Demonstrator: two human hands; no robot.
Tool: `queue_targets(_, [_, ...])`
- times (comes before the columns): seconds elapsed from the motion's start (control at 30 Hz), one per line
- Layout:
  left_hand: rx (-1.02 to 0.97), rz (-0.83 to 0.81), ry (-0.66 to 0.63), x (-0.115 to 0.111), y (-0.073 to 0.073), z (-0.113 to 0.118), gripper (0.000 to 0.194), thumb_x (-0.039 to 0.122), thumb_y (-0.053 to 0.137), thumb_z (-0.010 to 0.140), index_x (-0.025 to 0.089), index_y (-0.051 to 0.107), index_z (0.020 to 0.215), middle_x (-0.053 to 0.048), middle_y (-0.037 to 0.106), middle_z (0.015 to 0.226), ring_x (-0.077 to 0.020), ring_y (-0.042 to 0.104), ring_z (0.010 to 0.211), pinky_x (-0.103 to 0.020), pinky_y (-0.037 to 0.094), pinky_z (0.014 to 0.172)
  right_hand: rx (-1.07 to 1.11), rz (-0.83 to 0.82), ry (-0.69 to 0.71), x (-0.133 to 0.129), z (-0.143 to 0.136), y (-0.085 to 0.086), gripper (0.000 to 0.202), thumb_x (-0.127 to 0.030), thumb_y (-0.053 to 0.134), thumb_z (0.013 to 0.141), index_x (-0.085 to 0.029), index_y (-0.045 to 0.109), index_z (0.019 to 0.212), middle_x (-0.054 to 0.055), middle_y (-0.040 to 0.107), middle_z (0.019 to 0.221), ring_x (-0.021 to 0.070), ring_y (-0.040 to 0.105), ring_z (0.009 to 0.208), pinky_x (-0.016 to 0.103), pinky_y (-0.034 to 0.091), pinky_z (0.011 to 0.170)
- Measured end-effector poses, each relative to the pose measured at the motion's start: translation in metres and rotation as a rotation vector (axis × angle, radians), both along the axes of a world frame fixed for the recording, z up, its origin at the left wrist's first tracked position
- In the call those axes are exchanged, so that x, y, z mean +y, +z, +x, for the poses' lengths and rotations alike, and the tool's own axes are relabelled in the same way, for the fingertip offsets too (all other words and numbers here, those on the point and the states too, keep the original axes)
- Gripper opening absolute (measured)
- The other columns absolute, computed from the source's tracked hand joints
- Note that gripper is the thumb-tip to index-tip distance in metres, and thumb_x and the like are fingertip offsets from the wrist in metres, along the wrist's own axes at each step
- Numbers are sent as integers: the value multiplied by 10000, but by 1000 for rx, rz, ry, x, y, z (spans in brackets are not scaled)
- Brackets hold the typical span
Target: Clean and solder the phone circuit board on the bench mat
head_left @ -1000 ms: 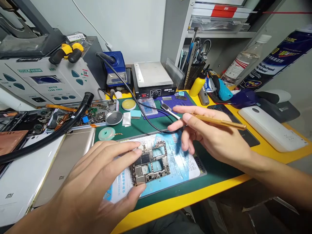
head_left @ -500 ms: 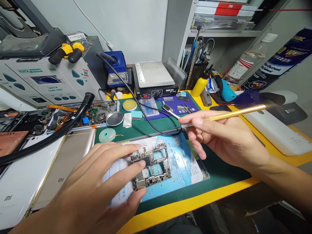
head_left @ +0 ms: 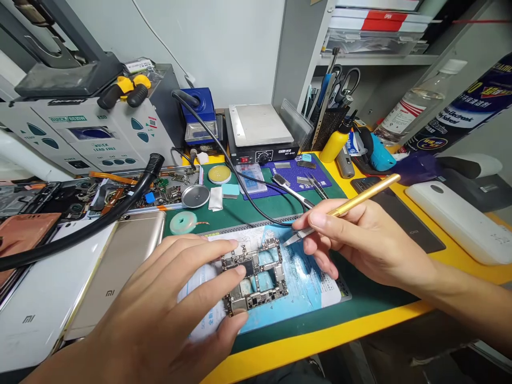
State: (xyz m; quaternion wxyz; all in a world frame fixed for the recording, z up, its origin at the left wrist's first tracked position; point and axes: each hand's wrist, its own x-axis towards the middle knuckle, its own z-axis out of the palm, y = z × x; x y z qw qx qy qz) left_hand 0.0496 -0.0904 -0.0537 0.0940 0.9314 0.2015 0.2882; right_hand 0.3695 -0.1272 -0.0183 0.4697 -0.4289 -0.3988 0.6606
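Observation:
My left hand [head_left: 172, 298] steadies a phone logic board [head_left: 280, 272], its fingertips on the upper face and the thumb against the near edge. The board lies on a blue and white printed sheet [head_left: 296, 290]. In my right hand [head_left: 364, 240] is a craft knife [head_left: 366, 195] with a gold handle, held like a pen. Its pointed metal tip is close to the board's upper right corner; whether they touch I cannot tell. A black-bristled brush [head_left: 294, 192] lies just beyond the right hand.
A black hose [head_left: 116, 210] crosses the left side, over two Mi phone backs [head_left: 112, 266]. Behind stand a hot-air station [head_left: 100, 133] and a heating plate [head_left: 262, 128]. A thin black cable [head_left: 240, 181] loops behind the sheet. A yellow bottle [head_left: 335, 141] and a white device [head_left: 460, 221] are at right.
My right hand has turned the knife, bringing its tip down and left toward the board. My left hand keeps its hold on the board. The whole view has shifted slightly.

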Motion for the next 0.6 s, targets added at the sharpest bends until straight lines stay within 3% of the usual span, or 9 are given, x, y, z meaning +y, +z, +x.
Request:
queue_targets(0.2, [1, 4, 10, -1, -1, -3, 402, 227, 755, 1036, 248, 691, 1433, -95, 652, 1542, -294, 614, 1482, -566, 495, 1261, 7, 5, 8, -2, 0, 0, 190, -344, 941, 984, -163, 888, 1002, 13, 816, 790, 78, 738, 547, 130, 625, 511])
queue_targets(0.6, [-68, 102, 20, -4, 3, 6, 309, 152, 724, 1029, 210, 743, 1332, -73, 668, 1500, -269, 665, 1402, -531, 557, 1219, 16, 52, -16, -5, -6, -1, 149, -290, 948, 972, -189, 840, 987, -2, 824, 803, 81, 733, 561, 129, 605, 488])
